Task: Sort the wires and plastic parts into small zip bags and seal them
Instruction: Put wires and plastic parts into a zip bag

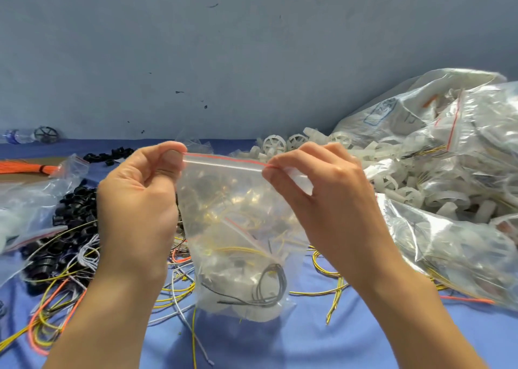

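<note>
At the far left a bundle of orange wires (25,168) lay by the table's far edge, with empty zip bags (33,197) slumped just in front of it, likely kept within reach as stock to fill. Beside them a heap of black plastic rings (70,228) and a tangle of loose wires (64,298) sprawled unsorted over the blue cloth (308,340). The left hand (137,200) pinched the left end of the red-lined zip strip between thumb and forefinger. From that strip the small zip bag (238,228) hung, with black wires, yellow wires and a white plastic part sunk to its bottom. The right hand (322,197) pinched the strip's right end, so the mouth was pulled taut and level, probably for pressing it closed; whether it was already sealed could not be told. Further right lay white plastic wheels (420,192) and a stack of filled bags (462,144), seemingly set aside as done.
</note>
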A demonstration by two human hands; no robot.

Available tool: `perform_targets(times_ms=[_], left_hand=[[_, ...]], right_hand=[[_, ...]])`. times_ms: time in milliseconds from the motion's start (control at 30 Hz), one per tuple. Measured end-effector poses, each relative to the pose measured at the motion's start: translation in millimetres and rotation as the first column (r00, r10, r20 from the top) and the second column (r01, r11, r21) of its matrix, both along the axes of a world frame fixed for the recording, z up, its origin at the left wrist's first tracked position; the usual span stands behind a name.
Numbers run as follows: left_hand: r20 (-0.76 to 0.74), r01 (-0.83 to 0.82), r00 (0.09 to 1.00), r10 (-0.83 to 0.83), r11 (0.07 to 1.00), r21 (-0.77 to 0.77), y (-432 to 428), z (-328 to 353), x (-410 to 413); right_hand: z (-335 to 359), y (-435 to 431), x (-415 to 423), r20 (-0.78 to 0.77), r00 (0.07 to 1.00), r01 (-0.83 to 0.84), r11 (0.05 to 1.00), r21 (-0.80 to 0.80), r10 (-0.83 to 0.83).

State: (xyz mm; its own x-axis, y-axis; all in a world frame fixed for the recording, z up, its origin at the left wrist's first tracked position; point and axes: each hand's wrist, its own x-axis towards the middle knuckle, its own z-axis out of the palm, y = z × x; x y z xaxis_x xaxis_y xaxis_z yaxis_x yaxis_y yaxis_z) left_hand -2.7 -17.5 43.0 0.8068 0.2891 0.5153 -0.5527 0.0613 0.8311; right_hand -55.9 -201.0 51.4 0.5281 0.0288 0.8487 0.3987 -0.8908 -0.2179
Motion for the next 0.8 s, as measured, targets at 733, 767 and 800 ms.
perform_targets(times_ms=[733,767,800], left_hand=[[0.337,-0.297,0.941,0.029,0.543,0.785,-18.9,33.3,-46.1],[0.334,-0.295,0.942,0.03,0.547,0.784,-20.8,33.2,-46.0],[0.327,-0.29,0.944,0.032,0.552,0.782,-22.1,32.9,-45.0]], right_hand=[[-5.8,26.0,2.7,-0.028,0.86,-0.362,0.647,0.671,0.51],[-5.7,27.7,2.5,-0.029,0.856,-0.363,0.639,0.678,0.516],[-5.9,28.1,2.7,-0.032,0.852,-0.36,0.63,0.688,0.523]])
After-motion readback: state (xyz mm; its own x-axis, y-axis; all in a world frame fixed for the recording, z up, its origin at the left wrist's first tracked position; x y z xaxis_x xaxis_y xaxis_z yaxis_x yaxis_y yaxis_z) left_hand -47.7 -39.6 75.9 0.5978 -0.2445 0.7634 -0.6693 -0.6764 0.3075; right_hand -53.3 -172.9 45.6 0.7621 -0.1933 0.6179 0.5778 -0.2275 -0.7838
